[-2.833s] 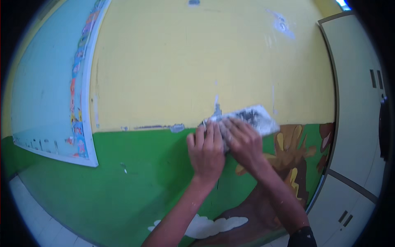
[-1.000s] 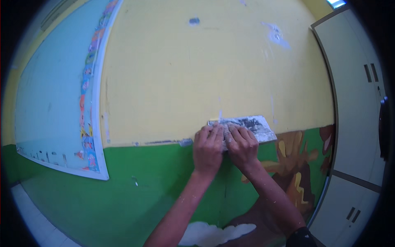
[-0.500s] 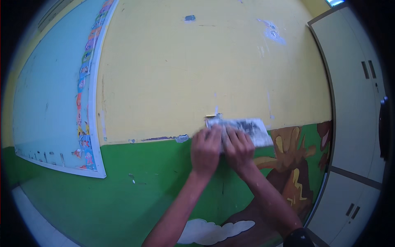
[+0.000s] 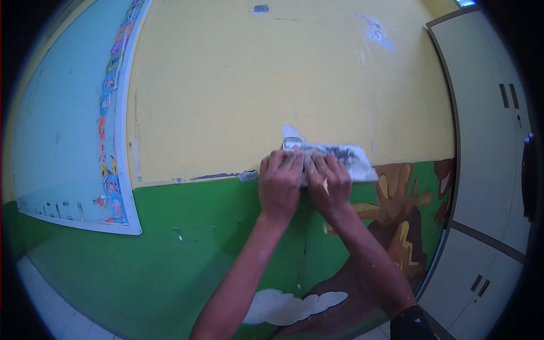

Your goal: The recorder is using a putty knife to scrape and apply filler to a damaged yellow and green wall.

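Observation:
A flat rectangular trowel-like plate (image 4: 356, 164), smeared with white and dark grey, lies against the wall where the yellow and green paint meet. My right hand (image 4: 330, 184) is closed over its lower left part. My left hand (image 4: 279, 186) sits close beside it, fingers curled together over the plate's left end. Near those fingertips shows a small pale grey edge (image 4: 292, 145); whether it is a separate blade I cannot tell. Just above it, a fresh-looking white patch (image 4: 290, 131) marks the yellow wall.
A white-framed board (image 4: 129, 153) with a colourful picture strip hangs at left. Tall pale cabinets (image 4: 481, 141) stand at right. The yellow wall (image 4: 215, 102) has grey and white patches, with chipped paint (image 4: 247, 176) along the seam. A painted volcano and cloud (image 4: 294, 306) decorate the green lower wall.
A white patch now shows on the yellow wall above my fingertips, where a dark gap and thin streak were. The whole view has shifted slightly. Both hands remain closed at the plate.

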{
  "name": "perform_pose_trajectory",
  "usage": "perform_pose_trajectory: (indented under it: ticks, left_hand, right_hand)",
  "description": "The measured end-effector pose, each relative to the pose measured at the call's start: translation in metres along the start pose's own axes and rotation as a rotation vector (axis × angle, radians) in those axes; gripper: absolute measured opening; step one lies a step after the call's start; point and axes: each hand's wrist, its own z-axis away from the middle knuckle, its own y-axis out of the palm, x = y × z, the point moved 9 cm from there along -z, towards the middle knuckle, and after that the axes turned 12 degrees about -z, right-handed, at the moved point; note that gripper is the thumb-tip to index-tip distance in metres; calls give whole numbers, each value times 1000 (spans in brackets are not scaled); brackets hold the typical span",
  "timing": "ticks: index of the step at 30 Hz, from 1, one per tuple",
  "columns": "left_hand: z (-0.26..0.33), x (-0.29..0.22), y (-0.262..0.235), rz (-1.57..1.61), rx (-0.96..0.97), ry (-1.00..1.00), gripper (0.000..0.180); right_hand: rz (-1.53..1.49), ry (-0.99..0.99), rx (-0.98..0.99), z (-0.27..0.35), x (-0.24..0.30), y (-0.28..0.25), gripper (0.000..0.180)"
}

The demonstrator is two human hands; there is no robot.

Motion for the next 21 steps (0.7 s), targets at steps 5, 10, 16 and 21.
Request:
perform_pose_trajectory:
  ticks: [5, 10, 16, 21]
  left_hand:
    - [8, -10, 2, -23, -24, 111, 30]
    - [-20, -2, 4, 26, 14, 79, 23]
    - [-20, -11, 6, -58, -2, 165, 27]
    - [15, -7, 0, 14, -30, 101, 29]
  right_hand:
    - [111, 24, -75, 7, 4, 0, 15]
    - [73, 83, -38, -16, -10, 3, 10]
    - [-2, 93, -111, -8, -12, -5, 8]
    - [69, 61, -43, 17, 13, -1, 9]
